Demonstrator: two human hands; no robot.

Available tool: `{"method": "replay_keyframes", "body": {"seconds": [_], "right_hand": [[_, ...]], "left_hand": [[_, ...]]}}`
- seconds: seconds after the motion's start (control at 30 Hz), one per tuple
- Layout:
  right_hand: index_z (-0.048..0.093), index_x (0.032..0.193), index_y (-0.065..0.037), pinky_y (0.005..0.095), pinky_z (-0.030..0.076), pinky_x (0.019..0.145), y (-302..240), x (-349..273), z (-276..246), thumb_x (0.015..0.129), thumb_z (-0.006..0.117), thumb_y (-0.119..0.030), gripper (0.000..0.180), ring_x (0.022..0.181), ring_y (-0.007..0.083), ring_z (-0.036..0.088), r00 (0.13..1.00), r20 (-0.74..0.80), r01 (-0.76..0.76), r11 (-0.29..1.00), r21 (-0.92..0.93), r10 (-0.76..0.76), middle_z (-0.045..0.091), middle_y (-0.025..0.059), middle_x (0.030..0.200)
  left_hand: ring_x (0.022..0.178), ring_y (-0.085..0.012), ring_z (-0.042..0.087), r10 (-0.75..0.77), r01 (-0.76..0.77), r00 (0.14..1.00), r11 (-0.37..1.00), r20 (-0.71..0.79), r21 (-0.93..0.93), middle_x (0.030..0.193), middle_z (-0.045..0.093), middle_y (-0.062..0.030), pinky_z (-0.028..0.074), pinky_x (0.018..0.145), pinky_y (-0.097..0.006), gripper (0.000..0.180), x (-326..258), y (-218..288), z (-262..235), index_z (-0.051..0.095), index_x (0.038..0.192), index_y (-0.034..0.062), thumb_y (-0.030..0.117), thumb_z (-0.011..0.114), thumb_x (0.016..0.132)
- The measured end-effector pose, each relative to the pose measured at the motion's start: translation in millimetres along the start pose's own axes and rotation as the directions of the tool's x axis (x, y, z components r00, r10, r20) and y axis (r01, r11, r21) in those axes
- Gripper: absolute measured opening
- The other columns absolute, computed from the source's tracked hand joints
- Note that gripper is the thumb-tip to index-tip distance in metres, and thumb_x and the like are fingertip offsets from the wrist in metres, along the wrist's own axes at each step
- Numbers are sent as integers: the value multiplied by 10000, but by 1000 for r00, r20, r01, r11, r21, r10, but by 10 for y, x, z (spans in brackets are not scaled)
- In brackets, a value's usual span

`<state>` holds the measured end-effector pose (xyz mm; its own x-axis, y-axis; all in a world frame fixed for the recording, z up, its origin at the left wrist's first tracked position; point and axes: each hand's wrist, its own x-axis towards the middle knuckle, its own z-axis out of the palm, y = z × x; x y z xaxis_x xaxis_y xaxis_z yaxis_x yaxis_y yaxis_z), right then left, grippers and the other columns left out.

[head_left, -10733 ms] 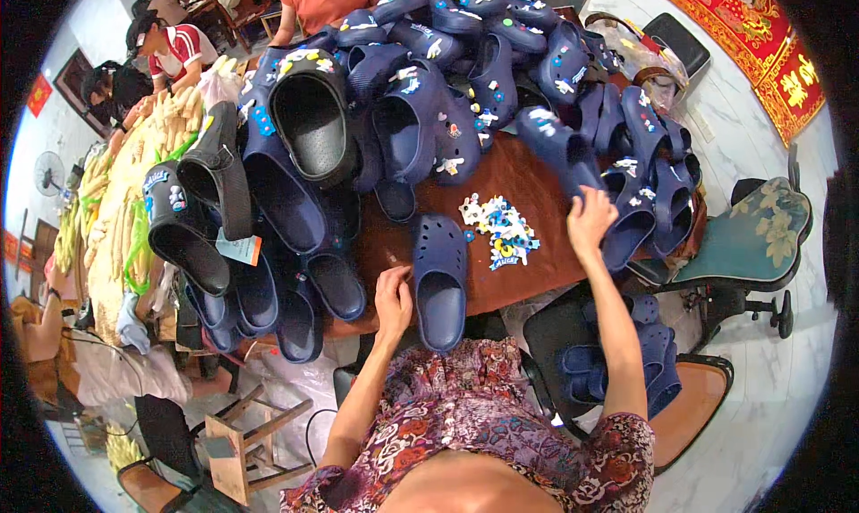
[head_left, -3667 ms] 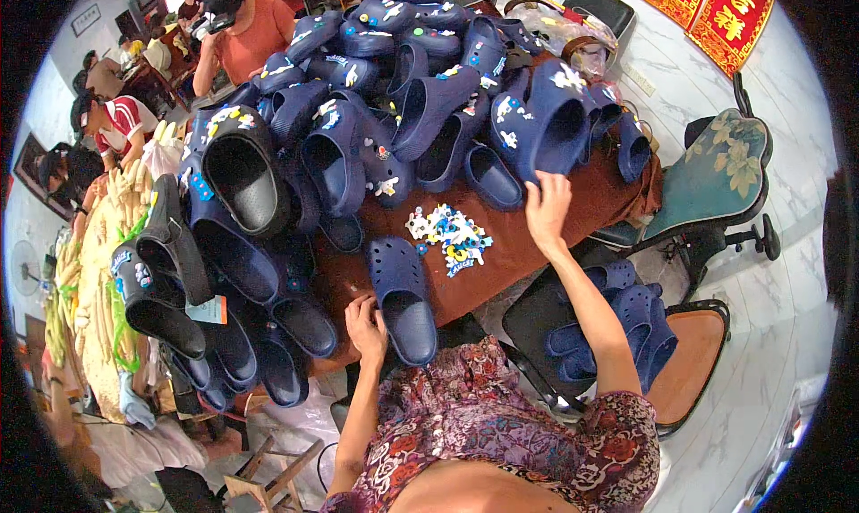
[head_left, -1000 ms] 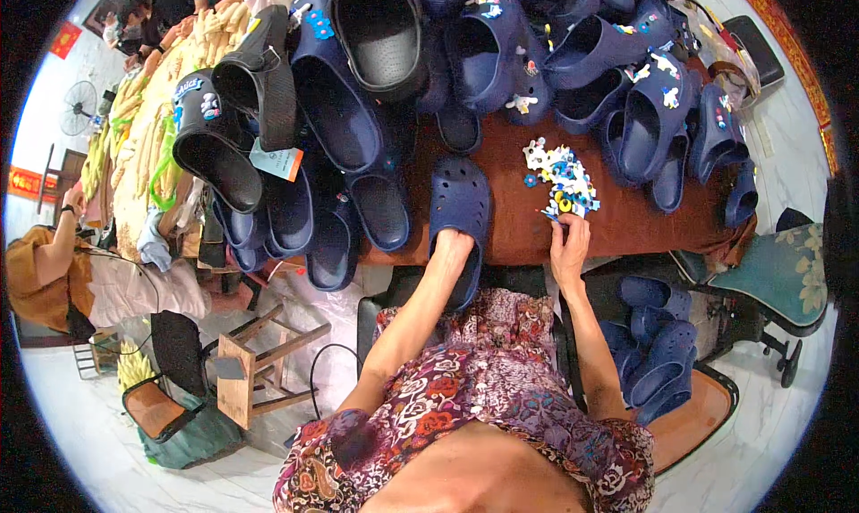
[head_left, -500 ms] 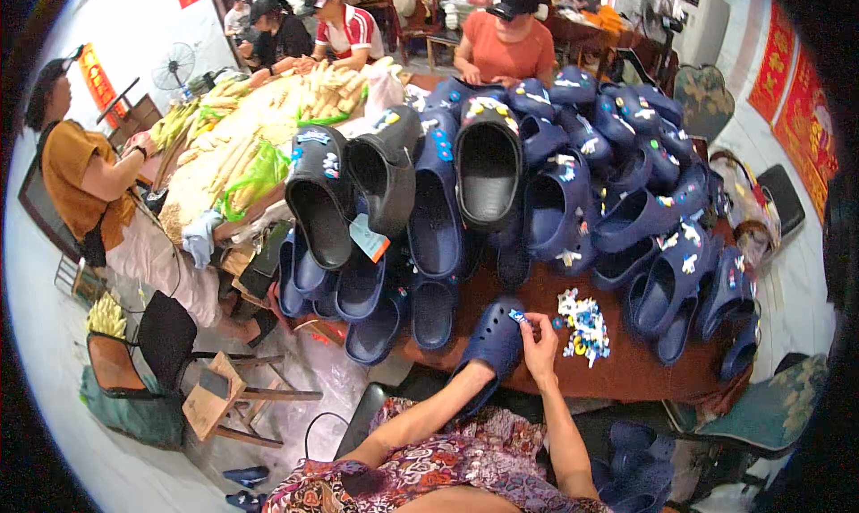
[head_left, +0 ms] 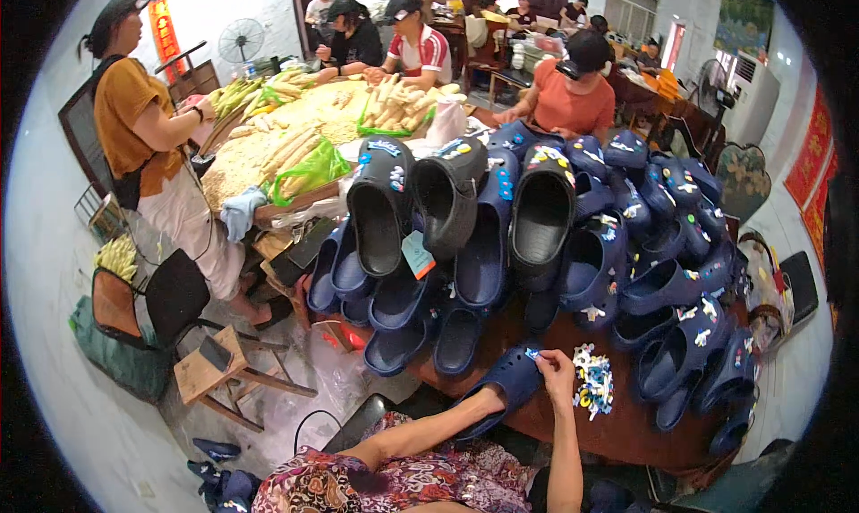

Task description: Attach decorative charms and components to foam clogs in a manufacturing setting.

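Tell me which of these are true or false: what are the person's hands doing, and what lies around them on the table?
1. The left hand is tucked inside a dark blue clog. True.
2. The right hand pinches a small charm at that clog's toe. True.
3. The heap of small charms lies to the left of the clog. False: it lies on its right, on the brown table.
4. The piled clogs behind are red. False: they are dark blue and black.
5. A person in an orange shirt sits beyond the pile. True.
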<state>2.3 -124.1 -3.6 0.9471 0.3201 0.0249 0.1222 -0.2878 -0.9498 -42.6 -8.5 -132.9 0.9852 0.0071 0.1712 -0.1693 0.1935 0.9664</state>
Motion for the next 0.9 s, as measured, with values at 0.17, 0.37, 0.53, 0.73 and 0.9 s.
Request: {"method": "replay_keyframes", "body": {"seconds": [0.17,0.37,0.53,0.73,0.9], "right_hand": [[684,919,-13,220,459,670,118,162,-64,803,748,-49,137,735,74,581,994,92,-71,996,56,65,641,1,776],[609,1138,-24,264,501,729,328,358,-160,768,789,-79,415,823,148,620,962,186,-226,967,120,202,656,67,987],[530,1340,-56,294,494,809,276,569,-188,737,819,-131,673,990,164,593,868,338,-379,925,-20,363,621,82,1152],[510,1381,-72,325,478,829,244,669,-164,763,798,-115,682,1031,188,574,819,441,-392,919,-39,367,615,78,1171],[511,1370,-46,330,479,877,297,591,-101,772,767,-80,652,1053,204,580,823,395,-413,908,-75,408,616,108,1161]], "left_hand": [[1062,-177,626,-108,224,971,130,211,-966,1209,636,-57,508,970,-326,314,-131,370,-30,575,1207,70,272,390,1053],[1015,-192,659,-318,221,936,183,155,-958,1157,666,-57,528,965,-347,308,-133,567,-18,583,1245,89,272,444,1040],[1026,-186,652,-345,259,920,178,187,-949,1183,650,-51,526,968,-343,276,-96,609,-63,569,1253,94,228,477,1029],[1004,-179,656,-408,269,901,265,145,-926,1152,659,-42,542,932,-342,297,-61,603,-38,581,1228,93,289,483,1027],[996,-181,659,-524,269,847,285,85,-920,1146,663,-34,543,927,-337,311,-162,843,36,585,1235,92,303,503,1021]]}}
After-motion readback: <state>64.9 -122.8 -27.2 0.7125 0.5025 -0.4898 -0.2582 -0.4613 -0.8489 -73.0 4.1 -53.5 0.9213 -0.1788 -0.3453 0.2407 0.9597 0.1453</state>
